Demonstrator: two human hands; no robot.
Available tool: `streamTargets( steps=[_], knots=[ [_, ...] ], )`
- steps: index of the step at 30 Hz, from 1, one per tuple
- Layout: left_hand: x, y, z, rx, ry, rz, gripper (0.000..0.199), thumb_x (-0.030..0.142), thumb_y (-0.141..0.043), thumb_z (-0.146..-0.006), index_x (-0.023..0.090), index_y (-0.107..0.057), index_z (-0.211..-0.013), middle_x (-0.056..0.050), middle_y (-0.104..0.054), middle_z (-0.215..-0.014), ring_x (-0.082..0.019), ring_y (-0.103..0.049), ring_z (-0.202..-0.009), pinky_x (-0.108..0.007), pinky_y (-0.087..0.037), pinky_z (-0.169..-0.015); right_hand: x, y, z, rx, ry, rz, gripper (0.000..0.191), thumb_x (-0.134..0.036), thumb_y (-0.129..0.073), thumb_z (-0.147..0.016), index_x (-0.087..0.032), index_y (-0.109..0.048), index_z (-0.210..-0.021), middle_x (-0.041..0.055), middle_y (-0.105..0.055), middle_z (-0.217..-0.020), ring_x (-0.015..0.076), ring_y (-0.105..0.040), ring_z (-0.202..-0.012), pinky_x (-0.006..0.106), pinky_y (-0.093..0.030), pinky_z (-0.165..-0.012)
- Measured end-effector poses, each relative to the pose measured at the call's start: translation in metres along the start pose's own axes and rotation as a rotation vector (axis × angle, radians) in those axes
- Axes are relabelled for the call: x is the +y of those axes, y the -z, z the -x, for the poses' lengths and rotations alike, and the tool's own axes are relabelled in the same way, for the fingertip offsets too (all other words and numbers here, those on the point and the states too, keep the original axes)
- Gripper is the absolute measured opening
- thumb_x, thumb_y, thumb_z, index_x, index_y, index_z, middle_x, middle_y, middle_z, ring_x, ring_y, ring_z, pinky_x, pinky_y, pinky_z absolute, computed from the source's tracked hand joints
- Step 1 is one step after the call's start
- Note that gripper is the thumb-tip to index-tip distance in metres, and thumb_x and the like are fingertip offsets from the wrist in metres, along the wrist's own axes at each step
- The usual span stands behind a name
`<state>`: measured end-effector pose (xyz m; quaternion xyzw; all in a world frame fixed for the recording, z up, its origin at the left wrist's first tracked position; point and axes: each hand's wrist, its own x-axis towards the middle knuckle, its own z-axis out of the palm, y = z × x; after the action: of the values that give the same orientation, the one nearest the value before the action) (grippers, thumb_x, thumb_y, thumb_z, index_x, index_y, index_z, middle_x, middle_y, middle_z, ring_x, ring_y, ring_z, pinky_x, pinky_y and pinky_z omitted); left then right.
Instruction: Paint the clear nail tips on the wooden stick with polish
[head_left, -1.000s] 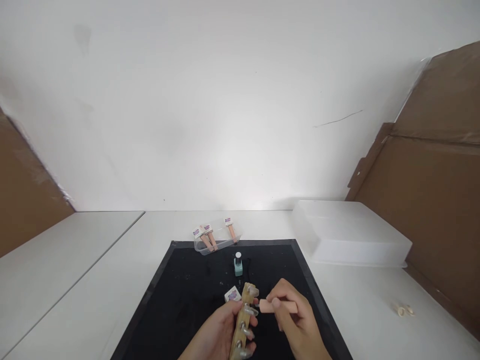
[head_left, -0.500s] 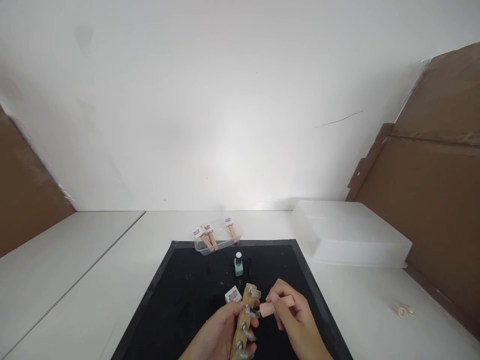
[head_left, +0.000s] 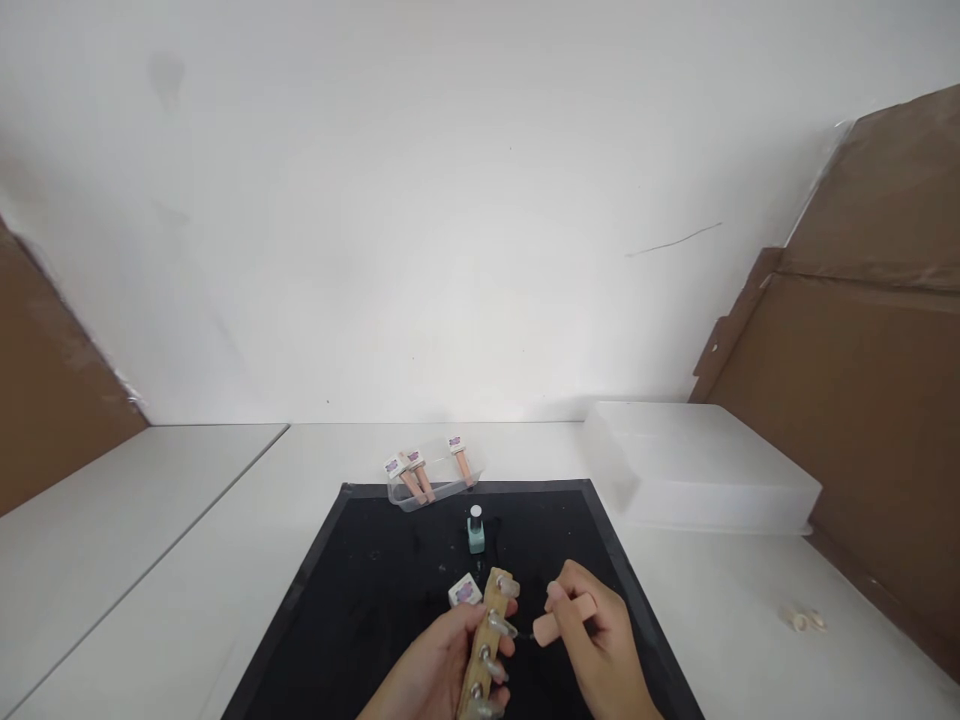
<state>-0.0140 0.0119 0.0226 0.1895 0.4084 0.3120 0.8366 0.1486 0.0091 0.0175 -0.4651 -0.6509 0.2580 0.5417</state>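
My left hand (head_left: 442, 655) is closed around a wooden strip (head_left: 474, 672) that carries several clear nail tips (head_left: 501, 625) on small metal pegs. Between the fingers of my right hand (head_left: 600, 640) is a nail polish brush by its pink cap (head_left: 564, 620). Its thin dark brush end points left, close to the tip of the second nail from the far end; whether they touch I cannot tell. Just beyond my left hand is a white labelled nail polish bottle (head_left: 464, 592), partly hidden by that hand. Further back a teal nail polish bottle (head_left: 476, 534) stands upright with its cap on.
A clear tray (head_left: 444, 494) at the back edge of the black mat (head_left: 360, 590) holds several pink-capped polish bottles (head_left: 417, 480). On the right is an upturned white plastic bin (head_left: 712, 470), with small beige rings (head_left: 802, 619) nearer me. Brown cardboard (head_left: 847, 400) borders the right side.
My right hand has drawn the brush slightly right, away from the second nail tip. The left hand and the strip have hardly moved.
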Motion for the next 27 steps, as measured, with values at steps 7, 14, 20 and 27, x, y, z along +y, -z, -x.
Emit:
streamTargets(
  steps=[7,14,20,27],
  knots=[
    [0.0019,-0.002,0.0009,0.03,0.013,-0.004,0.032,0.033,-0.047,-0.076,0.012,-0.054,-0.099,-0.001,-0.054,-0.068,-0.01,-0.047,-0.057,-0.028,-0.041,-0.064,-0.0025,0.0042,0.0046,-0.013,0.13,-0.053,0.029,-0.033,-0.038,-0.09,-0.019,-0.054,-0.07,-0.0017,-0.051,-0.054,0.0129,-0.047,-0.045,0.022,-0.037,-0.044],
    [-0.001,0.0022,-0.0024,0.01,-0.013,0.006,0.029,0.032,-0.044,-0.077,0.012,-0.054,-0.096,0.0,-0.055,-0.069,-0.009,-0.047,-0.055,-0.028,-0.041,-0.064,-0.0082,0.0024,0.0037,-0.201,0.234,-0.074,0.027,-0.036,-0.039,-0.09,-0.02,-0.057,-0.078,0.0014,-0.058,-0.061,0.0147,-0.052,-0.052,0.024,-0.042,-0.052],
    [-0.0009,0.0018,-0.0018,0.027,-0.004,-0.004,0.027,0.032,-0.046,-0.076,0.013,-0.055,-0.092,0.0,-0.054,-0.066,-0.009,-0.047,-0.056,-0.029,-0.042,-0.065,-0.0069,0.001,0.0016,-0.224,0.249,-0.083,0.018,-0.025,-0.042,-0.086,-0.019,-0.057,-0.077,0.0012,-0.06,-0.063,0.0134,-0.054,-0.052,0.021,-0.041,-0.052],
    [0.0001,0.0014,-0.0007,0.002,0.002,0.0,0.032,0.033,-0.046,-0.077,0.012,-0.053,-0.1,-0.001,-0.055,-0.071,-0.009,-0.047,-0.057,-0.029,-0.041,-0.066,-0.0084,0.0005,0.0012,-0.151,0.26,-0.037,0.018,-0.014,-0.042,-0.082,-0.019,-0.053,-0.069,-0.0015,-0.059,-0.056,0.0112,-0.053,-0.047,0.019,-0.039,-0.048]
  ],
)
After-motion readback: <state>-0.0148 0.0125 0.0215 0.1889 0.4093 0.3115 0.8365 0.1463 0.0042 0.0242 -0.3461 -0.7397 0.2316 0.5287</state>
